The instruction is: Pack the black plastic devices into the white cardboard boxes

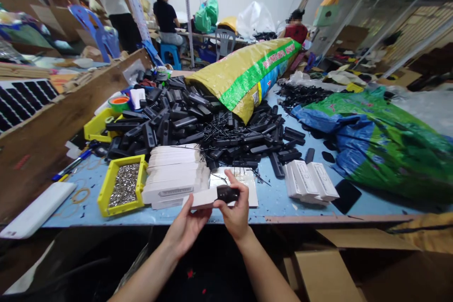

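Black parts heap [208, 122] beyond white sleeve [202, 198]

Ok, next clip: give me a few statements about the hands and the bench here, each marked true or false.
1. The left hand holds a narrow white box. True.
2. The right hand is empty. False: its fingers grip a small black part at the box's open end.
3. The yellow tray left of the stack of white boxes holds small metal pieces. True.
4. The pile of black parts lies on a red table. False: the table is light blue.
5. A yellow and green sack lies behind the pile. True.
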Tool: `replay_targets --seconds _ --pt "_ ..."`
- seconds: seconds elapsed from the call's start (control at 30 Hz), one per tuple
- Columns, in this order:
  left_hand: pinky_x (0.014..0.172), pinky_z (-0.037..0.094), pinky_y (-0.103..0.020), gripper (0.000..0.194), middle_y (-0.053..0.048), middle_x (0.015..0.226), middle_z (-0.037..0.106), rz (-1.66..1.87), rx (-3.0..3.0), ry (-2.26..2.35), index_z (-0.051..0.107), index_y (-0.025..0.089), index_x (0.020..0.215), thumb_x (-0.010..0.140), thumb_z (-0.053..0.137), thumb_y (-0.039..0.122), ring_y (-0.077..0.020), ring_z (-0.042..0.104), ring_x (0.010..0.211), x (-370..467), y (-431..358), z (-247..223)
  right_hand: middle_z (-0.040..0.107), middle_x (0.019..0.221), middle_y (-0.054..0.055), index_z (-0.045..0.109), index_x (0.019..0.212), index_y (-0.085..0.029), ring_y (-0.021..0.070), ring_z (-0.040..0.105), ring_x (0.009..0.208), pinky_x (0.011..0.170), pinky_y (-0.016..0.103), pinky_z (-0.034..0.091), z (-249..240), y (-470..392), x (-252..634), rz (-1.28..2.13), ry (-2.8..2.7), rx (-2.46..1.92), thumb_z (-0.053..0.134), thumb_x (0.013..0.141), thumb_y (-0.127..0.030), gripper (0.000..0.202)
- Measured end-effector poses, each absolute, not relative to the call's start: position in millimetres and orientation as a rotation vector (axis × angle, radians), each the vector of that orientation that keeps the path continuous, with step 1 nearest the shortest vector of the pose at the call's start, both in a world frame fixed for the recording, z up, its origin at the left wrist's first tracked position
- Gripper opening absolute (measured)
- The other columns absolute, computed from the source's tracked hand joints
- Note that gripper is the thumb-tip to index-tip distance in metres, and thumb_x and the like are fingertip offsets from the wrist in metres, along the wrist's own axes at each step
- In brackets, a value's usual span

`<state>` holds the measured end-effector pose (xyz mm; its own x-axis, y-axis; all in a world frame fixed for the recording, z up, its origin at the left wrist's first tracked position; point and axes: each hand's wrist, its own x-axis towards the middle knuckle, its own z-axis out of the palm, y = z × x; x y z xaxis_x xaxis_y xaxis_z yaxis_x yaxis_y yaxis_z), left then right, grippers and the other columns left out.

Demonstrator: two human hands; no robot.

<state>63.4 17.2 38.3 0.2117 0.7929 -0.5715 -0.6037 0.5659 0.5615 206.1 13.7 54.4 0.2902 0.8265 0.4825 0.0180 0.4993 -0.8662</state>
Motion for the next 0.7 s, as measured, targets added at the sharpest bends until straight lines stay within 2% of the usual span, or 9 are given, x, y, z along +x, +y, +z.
replay_targets --seconds 0.07,0.13,0.2,0.27,0.33,0.43,0.5,0.57,0.7 --pt "0.095 0.046 -0.046 0.058 -0.018 0.126 0.053 1.075 0.657 1.148 0.046 0.013 0.121 0.077 0.064 0.046 -0.0301 0.054 0.114 51.4 14.0 27.9 0.061 0.111 0.011 0.037 0.103 -0.023 0.0231 0.057 0.111 0.096 0.044 0.043 49.1 11.6 203.6 0.713 -1.185 -0.907 0.068 0.078 -0.043 0.044" --pt "0.099 0.042 -0.048 0.075 -0.015 0.130 0.049 1.224 1.266 1.342 0.043 0.017 0.123 0.061 0.078 0.042 -0.0327 0.047 0.122 36.6 15.4 16.8 0.062 0.108 0.009 0.035 0.108 -0.025 0.0212 0.060 0.104 0.092 0.040 0.046 43.7 10.5 205.1 0.799 -1.250 -0.880 0.066 0.079 -0.046 0.048" --pt "0.096 0.045 -0.044 0.073 -0.012 0.125 0.054 1.161 1.823 1.353 0.042 0.020 0.122 0.060 0.078 0.034 -0.0300 0.052 0.117 26.1 20.7 8.1 0.058 0.115 0.011 0.033 0.120 -0.024 0.0216 0.058 0.106 0.091 0.038 0.047 35.8 15.4 209.5 0.865 -1.410 -0.926 0.057 0.082 -0.053 0.054" --pt "0.085 0.051 -0.037 0.062 -0.010 0.115 0.060 1.004 2.111 1.323 0.040 0.021 0.124 0.070 0.070 0.032 -0.0250 0.062 0.102 22.0 28.1 2.4 0.055 0.116 0.014 0.035 0.126 -0.019 0.0229 0.056 0.106 0.089 0.039 0.046 24.0 28.4 217.9 0.774 -1.534 -1.196 0.045 0.088 -0.054 0.052" --pt "0.075 0.054 -0.033 0.061 -0.010 0.109 0.061 1.011 2.214 1.383 0.034 0.018 0.126 0.075 0.063 0.031 -0.0221 0.066 0.090 22.1 35.6 -1.8 0.057 0.109 0.014 0.047 0.115 -0.015 0.0235 0.056 0.100 0.087 0.038 0.045 10.7 45.9 230.4 0.509 -1.615 -1.642 0.044 0.091 -0.043 0.037" --pt "0.071 0.054 -0.032 0.062 -0.012 0.103 0.061 1.105 2.282 1.407 0.032 0.014 0.124 0.074 0.061 0.035 -0.0225 0.067 0.084 23.5 45.0 -7.4 0.059 0.101 0.011 0.057 0.094 -0.015 0.0208 0.056 0.096 0.085 0.031 0.043 -1.2 68.2 250.8 0.233 -1.892 -2.094 0.049 0.090 -0.027 0.016" --pt "0.071 0.054 -0.033 0.061 -0.012 0.102 0.061 1.057 2.262 1.420 0.033 0.013 0.122 0.073 0.061 0.037 -0.0230 0.067 0.083 24.3 49.9 -9.3 0.062 0.097 0.009 0.059 0.093 -0.016 0.0188 0.058 0.093 0.082 0.027 0.043 0.9 76.9 261.1 0.201 -2.058 -2.158 0.046 0.091 -0.021 0.014" --pt "0.076 0.054 -0.034 0.061 -0.013 0.107 0.062 0.978 2.227 1.459 0.036 0.013 0.122 0.072 0.062 0.037 -0.0248 0.066 0.090 26.3 54.0 -8.2 0.065 0.093 0.010 0.060 0.095 -0.014 0.0199 0.061 0.090 0.079 0.029 0.043 9.2 82.7 265.8 0.198 -2.152 -2.164 0.043 0.090 -0.014 0.018" --pt "0.089 0.050 -0.035 0.064 -0.013 0.124 0.057 0.802 2.241 1.436 0.040 0.015 0.128 0.071 0.061 0.033 -0.0267 0.059 0.109 35.1 60.6 1.3 0.067 0.092 0.018 0.065 0.092 -0.008 0.0243 0.063 0.091 0.079 0.033 0.043 27.1 94.9 255.3 0.205 -2.378 -2.174 0.042 0.083 -0.002 0.025"
